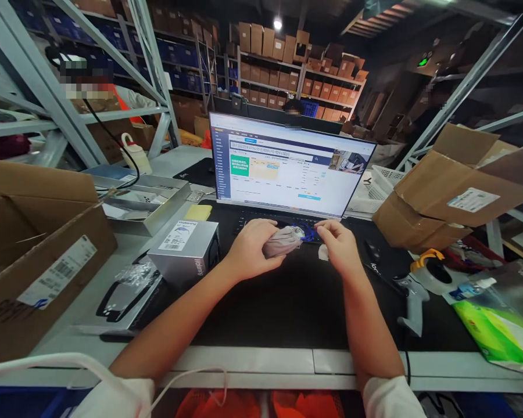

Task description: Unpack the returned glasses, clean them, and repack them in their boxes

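My left hand (249,251) is wrapped round a small grey cloth pouch (283,240), held just above the black desk mat (296,302) in front of the keyboard (268,220). My right hand (337,247) pinches at the pouch's end, where a blue cord or string (307,235) sticks out. A small white scrap (323,252) lies on the mat by my right hand. The monitor (287,165) behind shows a web page with a green block.
A grey boxed product (185,249) and a plastic-wrapped flat pack (128,293) lie left of the mat. Open cardboard boxes stand at left (35,255) and right (453,186). A barcode scanner (414,302), a tape dispenser (431,270) and a green packet (497,331) sit on the right. A metal tray (157,200) lies behind.
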{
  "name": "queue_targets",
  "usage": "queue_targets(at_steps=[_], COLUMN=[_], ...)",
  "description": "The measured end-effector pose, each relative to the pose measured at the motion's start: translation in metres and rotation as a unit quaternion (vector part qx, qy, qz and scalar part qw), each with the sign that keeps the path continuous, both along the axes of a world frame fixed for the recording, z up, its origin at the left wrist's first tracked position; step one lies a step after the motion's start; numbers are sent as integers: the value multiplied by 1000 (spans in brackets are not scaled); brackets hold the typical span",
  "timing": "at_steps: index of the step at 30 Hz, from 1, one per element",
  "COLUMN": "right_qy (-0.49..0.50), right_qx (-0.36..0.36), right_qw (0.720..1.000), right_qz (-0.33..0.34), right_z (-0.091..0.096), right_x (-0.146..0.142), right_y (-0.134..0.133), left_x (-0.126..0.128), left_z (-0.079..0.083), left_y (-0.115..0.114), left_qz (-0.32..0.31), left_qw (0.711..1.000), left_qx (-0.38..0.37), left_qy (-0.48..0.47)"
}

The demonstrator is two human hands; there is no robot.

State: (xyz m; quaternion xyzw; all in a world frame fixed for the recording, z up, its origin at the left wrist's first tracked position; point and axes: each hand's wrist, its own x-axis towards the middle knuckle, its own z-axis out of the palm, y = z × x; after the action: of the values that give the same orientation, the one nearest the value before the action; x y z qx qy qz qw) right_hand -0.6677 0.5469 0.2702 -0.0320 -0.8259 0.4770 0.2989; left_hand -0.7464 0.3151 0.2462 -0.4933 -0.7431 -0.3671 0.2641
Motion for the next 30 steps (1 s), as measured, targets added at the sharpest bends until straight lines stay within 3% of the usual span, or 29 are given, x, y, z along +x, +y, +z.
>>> queue_targets(at_steps=[2,3,7,10,14,19,23,26,30], right_qy=[62,87,50,27,19,-53,-40,2,10], right_qx=[90,125,183,185,193,219,239,224,212], right_qw=[990,984,976,972,961,937,920,924,937], right_qz=[-90,-89,109,139,197,267,308,311,277], right_z=[1,2,3,1,1,3,4,8,11], right_x=[5,9,20,20,20,25,24,24,26], right_y=[-1,-3,-18,-23,-20,-27,-23,-9,-7], left_x=[2,4,16,26,35,35,25,18,19], left_z=[0,0,-6,-13,-13,-4,6,15,19], left_y=[1,2,10,14,12,8,-1,-12,-15], left_qz=[29,43,59,12,-100,-113,-110,-128,-146], left_qw=[999,999,998,994,965,983,984,984,983], left_qx=[-15,-20,2,27,60,-38,-126,-104,-23], left_qy=[21,20,-35,-105,-237,-140,-68,-64,-111])
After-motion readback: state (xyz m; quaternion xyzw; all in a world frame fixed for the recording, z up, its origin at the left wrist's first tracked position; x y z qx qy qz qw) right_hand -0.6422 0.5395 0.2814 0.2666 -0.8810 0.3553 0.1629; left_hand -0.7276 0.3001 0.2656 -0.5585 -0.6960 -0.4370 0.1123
